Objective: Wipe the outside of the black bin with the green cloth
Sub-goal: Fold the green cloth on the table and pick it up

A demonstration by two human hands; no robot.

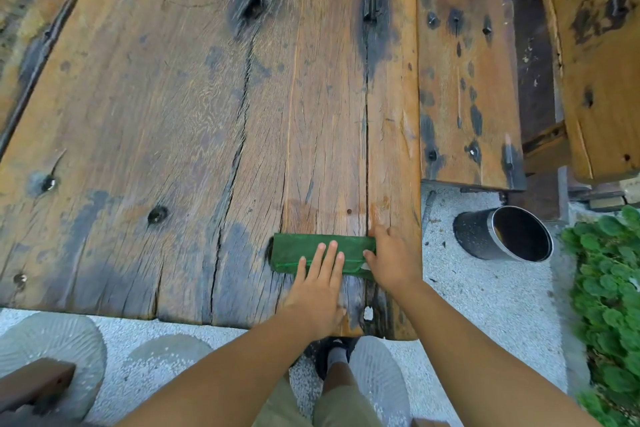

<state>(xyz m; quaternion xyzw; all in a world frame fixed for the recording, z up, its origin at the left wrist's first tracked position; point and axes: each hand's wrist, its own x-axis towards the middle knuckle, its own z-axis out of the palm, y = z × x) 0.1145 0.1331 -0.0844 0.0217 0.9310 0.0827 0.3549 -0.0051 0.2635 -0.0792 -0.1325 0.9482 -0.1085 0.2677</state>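
A folded green cloth lies flat near the front edge of a worn wooden table. My left hand presses on its near middle with straight fingers. My right hand rests on the cloth's right end, with the thumb touching the near edge; how its fingers lie is unclear. The black bin lies on its side on the gravel to the right of the table, with a silver rim and its dark opening facing right. Neither hand touches the bin.
A wooden bench runs along the table's right side, another plank beyond it. Green plants border the gravel at the right. Grey stepping stones and my feet are below the table edge.
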